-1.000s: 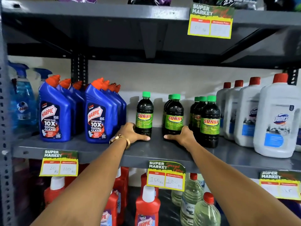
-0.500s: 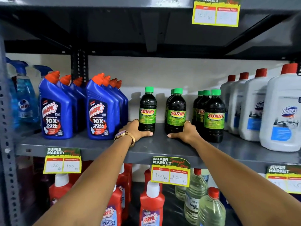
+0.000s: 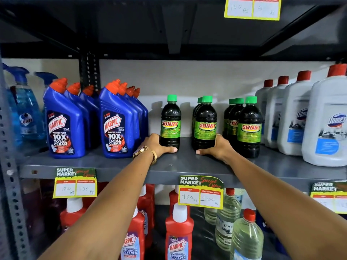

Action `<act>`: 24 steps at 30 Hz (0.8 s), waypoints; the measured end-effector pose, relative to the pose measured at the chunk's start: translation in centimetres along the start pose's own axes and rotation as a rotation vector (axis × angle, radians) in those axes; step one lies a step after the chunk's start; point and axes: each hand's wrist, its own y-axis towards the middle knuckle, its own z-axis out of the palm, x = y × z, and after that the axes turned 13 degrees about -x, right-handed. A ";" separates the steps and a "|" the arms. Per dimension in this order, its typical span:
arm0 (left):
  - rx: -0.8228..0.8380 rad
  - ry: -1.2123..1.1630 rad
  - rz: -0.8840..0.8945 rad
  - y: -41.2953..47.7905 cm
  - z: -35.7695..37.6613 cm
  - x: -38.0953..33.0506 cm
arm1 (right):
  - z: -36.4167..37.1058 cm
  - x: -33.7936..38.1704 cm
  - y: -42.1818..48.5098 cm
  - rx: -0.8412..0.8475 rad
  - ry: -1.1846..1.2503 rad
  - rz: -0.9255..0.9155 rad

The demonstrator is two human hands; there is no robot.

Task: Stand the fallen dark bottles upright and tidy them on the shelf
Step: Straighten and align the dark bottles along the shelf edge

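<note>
Several dark Sunny bottles with green caps stand upright on the grey shelf [image 3: 184, 166]. The leftmost bottle [image 3: 170, 121] stands alone, and my left hand [image 3: 156, 146] wraps around its base. A middle pair [image 3: 205, 122] stands one behind the other, with my right hand [image 3: 217, 149] gripping the base of the front one. A third row of bottles [image 3: 248, 128] stands just right of that hand. No dark bottle lies on its side in view.
Blue Harpic bottles [image 3: 115, 121] stand left of the dark ones, with blue spray bottles [image 3: 24, 109] further left. White Domex jugs [image 3: 326, 121] fill the right. Price tags [image 3: 201, 192] hang on the shelf edge. Red Harpic bottles [image 3: 178, 233] and clear bottles [image 3: 246, 237] sit below.
Both hands stay at the bases of the same two bottles, curled a little more closely around them. The view has shifted closer and slightly downward.
</note>
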 end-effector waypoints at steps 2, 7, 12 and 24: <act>-0.005 0.025 0.010 -0.1 -0.1 -0.1 | 0.0 -0.1 0.0 -0.005 -0.009 0.002; -0.016 0.074 0.033 -0.4 -0.1 -0.5 | 0.0 -0.1 0.0 -0.013 -0.013 0.004; 0.001 0.087 0.048 -0.4 -0.2 -0.5 | 0.1 -0.2 0.1 -0.019 -0.029 0.005; -0.005 0.077 0.030 -0.9 -0.5 -0.9 | 0.0 -0.1 0.0 -0.025 -0.078 0.005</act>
